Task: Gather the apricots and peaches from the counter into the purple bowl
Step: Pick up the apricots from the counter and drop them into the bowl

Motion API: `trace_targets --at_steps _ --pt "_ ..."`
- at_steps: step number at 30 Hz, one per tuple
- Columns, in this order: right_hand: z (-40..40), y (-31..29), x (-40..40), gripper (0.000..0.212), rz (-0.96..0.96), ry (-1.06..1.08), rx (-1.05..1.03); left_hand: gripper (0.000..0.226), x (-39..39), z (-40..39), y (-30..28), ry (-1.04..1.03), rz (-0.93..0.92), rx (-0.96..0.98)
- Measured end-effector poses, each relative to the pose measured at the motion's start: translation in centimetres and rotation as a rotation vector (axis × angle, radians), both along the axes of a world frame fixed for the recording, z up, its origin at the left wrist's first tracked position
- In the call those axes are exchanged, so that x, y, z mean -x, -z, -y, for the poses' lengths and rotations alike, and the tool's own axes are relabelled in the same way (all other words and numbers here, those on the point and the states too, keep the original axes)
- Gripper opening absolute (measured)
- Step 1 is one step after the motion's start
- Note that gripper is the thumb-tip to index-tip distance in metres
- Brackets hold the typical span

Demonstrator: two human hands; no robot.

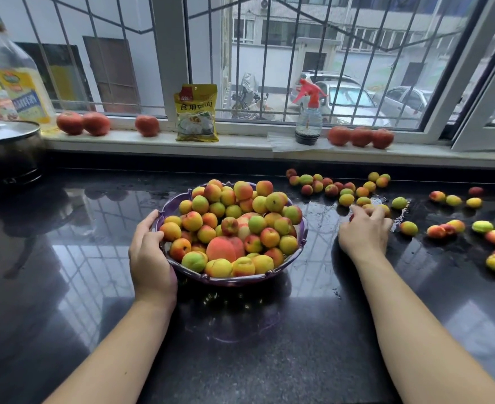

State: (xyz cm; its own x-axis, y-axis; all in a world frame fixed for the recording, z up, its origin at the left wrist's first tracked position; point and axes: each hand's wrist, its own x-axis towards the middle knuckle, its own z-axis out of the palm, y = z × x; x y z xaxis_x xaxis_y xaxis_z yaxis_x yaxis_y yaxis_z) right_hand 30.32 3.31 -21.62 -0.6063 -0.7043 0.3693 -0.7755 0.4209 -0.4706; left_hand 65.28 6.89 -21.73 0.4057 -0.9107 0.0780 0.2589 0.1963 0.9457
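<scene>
Gathering fruit into the purple bowl (169, 209) on the dark counter (269, 330).

We see the left hand (150, 255) curled around the bowl's near-left rim; the bowl is heaped with apricots and one large peach (224, 248). The right hand (364, 228), fingers bent, closes over loose apricots (346, 199) right of the bowl, apparently grasping some, though the fingers hide them. More lie scattered further right.

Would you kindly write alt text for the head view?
A person's left hand holds the rim of a purple bowl heaped with apricots and peaches, while the right hand curls over small yellow-red apricots scattered on the wet black counter.
</scene>
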Motion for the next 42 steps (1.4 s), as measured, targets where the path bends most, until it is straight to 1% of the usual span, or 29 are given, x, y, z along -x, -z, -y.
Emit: trace_targets --at_steps 1,3,5,6,8,10,11,12,13,15,18,20,22,23,25,26,27,28,29,31,32,34,36,37,38,40,41,42 --pt "0.0 0.1 0.1 0.045 -0.003 0.003 -0.046 0.055 -0.1 0.1 0.1 -0.004 -0.005 -0.003" --pt "0.0 0.2 0.3 0.044 0.033 0.018 -0.05 0.049 -0.3 0.2 0.0 -0.01 -0.07 -0.007" --pt "-0.2 -0.3 0.3 0.037 0.114 -0.004 0.011 0.038 -0.5 0.2 -0.1 -0.029 -0.124 -0.014" --pt "-0.3 -0.8 0.2 0.033 0.16 -0.042 0.066 0.033 -0.5 0.2 -0.2 -0.042 -0.122 -0.017" --pt "-1.3 -2.7 -0.7 0.026 0.244 -0.192 0.228 0.027 -0.2 -0.1 -0.3 -0.073 -0.101 -0.016" --pt "-3.3 -4.8 -3.1 0.019 0.319 -0.449 0.382 0.022 0.2 -0.1 -0.4 -0.088 -0.085 0.003" --pt "-4.5 -5.7 -4.7 0.016 0.348 -0.598 0.427 0.02 0.3 0.0 -0.5 -0.092 -0.069 0.012" --pt "-5.5 -6.5 -6.3 0.013 0.352 -0.738 0.431 0.02 0.4 0.0 -0.6 -0.087 -0.053 0.014" --pt "-6.1 -6.9 -7.7 0.014 0.325 -0.851 0.392 0.022 0.4 0.0 -0.5 -0.076 -0.038 0.012" --pt "-6.5 -6.9 -9.3 0.02 0.231 -0.977 0.254 0.026 0.3 0.2 -0.3 -0.054 -0.017 0.008" --pt "-6.2 -5.8 -9.4 0.029 0.119 -1.032 0.143 0.03 0.2 0.2 -0.1 -0.048 0.005 0.007" --pt "-6.1 -5.5 -9.3 0.034 0.074 -1.043 0.127 0.038 0.3 0.1 -0.2 -0.041 0.02 0.009" --pt "-5.8 -5.7 -9.1 0.033 0.075 -1.033 0.238 0.049 0.3 0.1 -0.3 -0.014 0.013 0.008" --pt "-5.6 -5.8 -8.9 0.028 0.121 -0.977 0.334 0.053 0.3 0.1 -0.3 0.003 0.005 0.012" --pt "-5.0 -6.1 -8.0 0.014 0.276 -0.737 0.506 0.052 0.5 -0.1 -0.5 0.027 0.012 0.028" --pt "-4.5 -5.8 -7.2 0.014 0.364 -0.596 0.531 0.05 0.5 -0.2 -0.6 0.029 0.034 0.035" --pt "-4.0 -5.4 -6.3 0.018 0.415 -0.459 0.499 0.05 0.6 -0.3 -0.6 0.027 0.058 0.043" --pt "-3.6 -4.9 -5.6 0.022 0.431 -0.378 0.421 0.052 0.6 -0.3 -0.5 0.023 0.08 0.052" --pt "-3.3 -4.5 -5.3 0.025 0.463 -0.356 0.328 0.054 0.6 -0.4 -0.4 0.017 0.105 0.065" --pt "-3.4 -4.0 -5.6 0.033 0.594 -0.433 0.182 0.057 0.6 -0.5 -0.1 0.007 0.168 0.092" --pt "-3.6 -4.1 -5.9 0.038 0.63 -0.471 0.143 0.056 0.6 -0.5 0.0 0.007 0.2 0.102" --pt "-3.7 -4.3 -6.3 0.044 0.659 -0.507 0.128 0.054 0.5 -0.2 0.4 0.023 0.232 0.109" --pt "-3.3 -4.2 -6.1 0.042 0.773 -0.526 0.138 0.05 0.3 0.1 0.7 0.056 0.216 0.112" --pt "-3.0 -3.8 -5.6 0.039 0.794 -0.52 0.153 0.047 0.3 0.3 0.7 0.068 0.201 0.117" --pt "-2.6 -3.4 -5.1 0.034 0.733 -0.488 0.183 0.043 0.2 0.5 0.7 0.072 0.186 0.119" --pt "-1.3 -2.3 -3.2 0.025 0.389 -0.336 0.213 0.041 0.1 0.9 0.8 0.07 0.162 0.108" --pt "-0.5 -1.9 -2.3 0.03 0.217 -0.246 0.183 0.041 0.1 1.0 0.8 0.071 0.15 0.104" --pt "0.3 -1.6 -1.5 0.039 0.09 -0.182 0.093 0.041 0.0 1.1 0.9 0.076 0.144 0.105"
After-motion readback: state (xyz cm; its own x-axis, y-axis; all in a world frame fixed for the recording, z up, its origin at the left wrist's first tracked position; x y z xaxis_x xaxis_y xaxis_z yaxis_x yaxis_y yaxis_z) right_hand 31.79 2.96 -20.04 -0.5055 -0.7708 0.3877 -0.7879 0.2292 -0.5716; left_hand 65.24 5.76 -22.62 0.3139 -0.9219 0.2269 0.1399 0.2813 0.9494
